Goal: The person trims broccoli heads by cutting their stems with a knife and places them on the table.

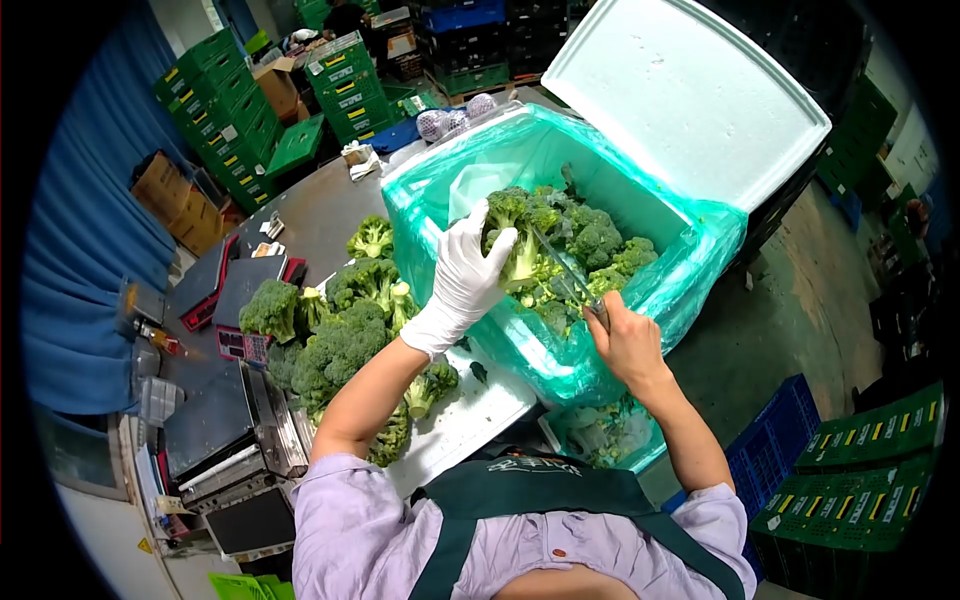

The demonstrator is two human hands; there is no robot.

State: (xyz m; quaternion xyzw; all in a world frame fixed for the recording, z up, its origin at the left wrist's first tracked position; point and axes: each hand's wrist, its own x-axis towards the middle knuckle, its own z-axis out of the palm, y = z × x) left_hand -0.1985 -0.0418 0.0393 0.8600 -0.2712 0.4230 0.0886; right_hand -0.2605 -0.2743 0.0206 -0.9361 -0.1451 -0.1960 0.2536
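Note:
My left hand (468, 265), in a white glove, grips a head of broccoli (522, 262) over a foam box (430, 215) lined with green plastic. Bare, my right hand (630, 340) is closed around the handle of a knife (572, 275). The blade points up and left, and its tip lies against the stalk side of that broccoli; whether it has cut in I cannot tell. Inside the box are more cut florets (595, 240) and small green pieces. Left of my left arm, several whole broccoli heads (345, 340) are heaped on a white foam board (465, 420).
A white foam lid (690, 85) leans up behind the box. Below the box sits a second green-lined container (605, 435) with scraps. Scales (245, 290) and a metal-topped machine (215, 425) stand at left. Green crates (225, 120) are stacked behind, others (850, 490) at lower right.

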